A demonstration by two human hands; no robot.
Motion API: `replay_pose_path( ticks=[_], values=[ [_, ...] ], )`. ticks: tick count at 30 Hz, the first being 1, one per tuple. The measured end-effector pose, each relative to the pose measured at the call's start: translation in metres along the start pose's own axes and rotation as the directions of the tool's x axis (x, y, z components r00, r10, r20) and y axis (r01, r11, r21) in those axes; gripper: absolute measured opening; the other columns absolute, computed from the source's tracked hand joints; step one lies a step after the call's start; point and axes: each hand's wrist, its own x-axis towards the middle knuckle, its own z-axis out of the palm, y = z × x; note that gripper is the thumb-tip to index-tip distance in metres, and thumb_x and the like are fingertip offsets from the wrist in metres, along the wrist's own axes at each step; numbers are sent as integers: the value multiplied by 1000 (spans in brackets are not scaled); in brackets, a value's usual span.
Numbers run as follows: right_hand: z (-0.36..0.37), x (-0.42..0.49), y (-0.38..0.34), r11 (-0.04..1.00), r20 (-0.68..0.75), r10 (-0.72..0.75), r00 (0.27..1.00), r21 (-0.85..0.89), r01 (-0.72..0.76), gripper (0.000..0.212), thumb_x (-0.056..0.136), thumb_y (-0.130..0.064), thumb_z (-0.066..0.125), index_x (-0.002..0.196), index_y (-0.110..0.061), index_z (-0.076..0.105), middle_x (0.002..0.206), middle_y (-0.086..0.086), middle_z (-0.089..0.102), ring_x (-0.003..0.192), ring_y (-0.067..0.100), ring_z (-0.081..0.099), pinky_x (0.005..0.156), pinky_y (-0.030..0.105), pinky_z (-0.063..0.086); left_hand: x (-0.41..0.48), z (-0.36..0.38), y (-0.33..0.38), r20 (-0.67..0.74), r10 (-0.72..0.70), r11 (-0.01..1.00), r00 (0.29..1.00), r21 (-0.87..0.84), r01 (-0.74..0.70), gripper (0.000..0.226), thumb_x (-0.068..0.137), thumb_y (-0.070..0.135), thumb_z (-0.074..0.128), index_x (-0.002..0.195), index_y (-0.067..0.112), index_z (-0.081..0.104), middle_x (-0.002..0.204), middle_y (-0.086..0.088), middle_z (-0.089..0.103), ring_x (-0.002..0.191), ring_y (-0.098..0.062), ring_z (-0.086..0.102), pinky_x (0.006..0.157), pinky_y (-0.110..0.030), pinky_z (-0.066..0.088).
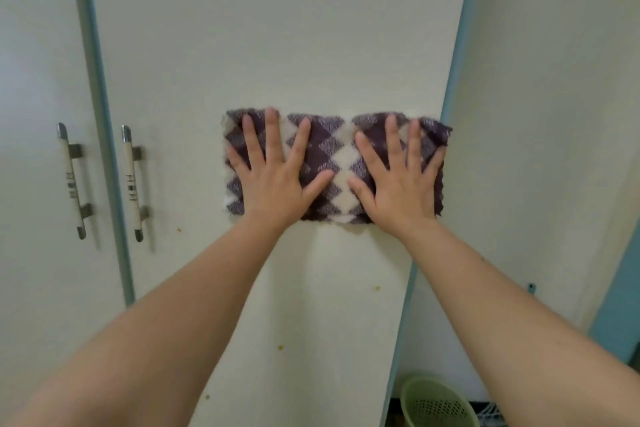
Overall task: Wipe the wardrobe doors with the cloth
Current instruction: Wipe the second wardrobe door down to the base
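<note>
Both hands lie flat on the cloth [337, 152]. The left hand [273, 170] covers its left half and the right hand [398, 180] its right half. Fingers are straight and spread, palms pressing, and nothing is pinched or gripped. The thumbs point toward each other with a strip of cloth between them.

The cloth has a purple-and-white diamond pattern and is stretched wide against the wardrobe door [277, 28] at about mid-height. Its right end reaches the door's blue right edge [457, 87]. Its left end is well apart from the handle [133, 184] near the left edge.

We judge the step in hand to be a wiping stroke on this door. Small yellowish spots [280, 347] show on the panel below the cloth, toward the bottom edge, so we judge that area not yet cleaned. The next move calls for even palm pressure on both halves while sliding the cloth down over the spots, without letting it bunch or slip off the right edge. We judge the neighbouring door [34, 62] also needs a pass. A green basket [433, 406] stands on the floor beyond the right edge.
</note>
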Motion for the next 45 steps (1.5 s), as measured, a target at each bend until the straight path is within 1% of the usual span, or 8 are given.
replay_pose_path(
  ticks=[2,6,12,17,22,28,36,45],
  values=[
    [-16,29,0,1000,-3,-4,1000,-7,4,67,88,-61,29,147,-35,11,156,12,9,141,39,2,99,73,2,28,-16,-3,-12,7,1000,1000,13,-7,84,76,79,20,145,37,-4,156,-14,-4,140,-43,-7,104,-67,-4],
    [-37,76,-5,999,13,43,999,11,-43,66,91,-62,24,146,-38,-3,157,7,-10,141,37,-13,102,69,-8,77,-42,-10,-51,26,999,998,27,-25,83,78,78,23,145,39,-5,156,-11,-10,141,-39,-12,105,-65,-6],
    [-16,81,-11,999,-254,48,966,-6,-52,60,91,-56,34,145,-31,24,153,13,24,139,42,16,102,69,2,88,-36,-16,-202,72,997,977,11,-71,79,80,76,23,147,36,10,156,-13,6,141,-41,1,106,-65,-2],
    [7,42,-21,1000,-295,10,955,-14,-15,61,92,-55,32,146,-30,18,153,11,19,140,39,11,105,66,0,49,-7,-20,-267,64,998,961,24,-59,76,83,73,21,146,32,16,154,-17,17,139,-43,11,105,-65,3],
    [31,-8,-26,997,-259,-68,963,-40,59,66,92,-58,32,148,-33,9,157,2,-10,142,31,-8,105,67,-1,-4,18,-33,-227,86,996,970,57,-75,76,83,74,25,146,31,19,153,-17,18,138,-43,10,105,-65,5],
    [56,-72,-38,991,-196,-133,971,-35,129,69,90,-60,33,148,-32,8,157,3,-11,143,31,-8,104,68,-3,-74,44,-45,-115,42,999,993,26,-39,79,81,78,17,146,38,-2,153,-3,-24,141,-34,-17,105,-64,-4],
    [76,-122,-42,971,-158,-241,958,-34,239,69,89,-59,35,148,-33,9,157,2,-9,143,30,-7,103,67,-4,-143,68,-43,13,-95,995,995,-11,95,78,83,76,11,146,34,-8,153,-7,-25,139,-35,-21,104,-68,4],
    [67,-93,-48,946,-124,-324,938,-22,323,65,87,-60,33,146,-38,16,156,-1,-16,142,26,-14,103,67,-7,-138,60,-53,75,-99,995,992,7,99,78,82,77,10,145,37,-12,153,-7,-25,139,-35,-21,100,-69,3]
  ],
)
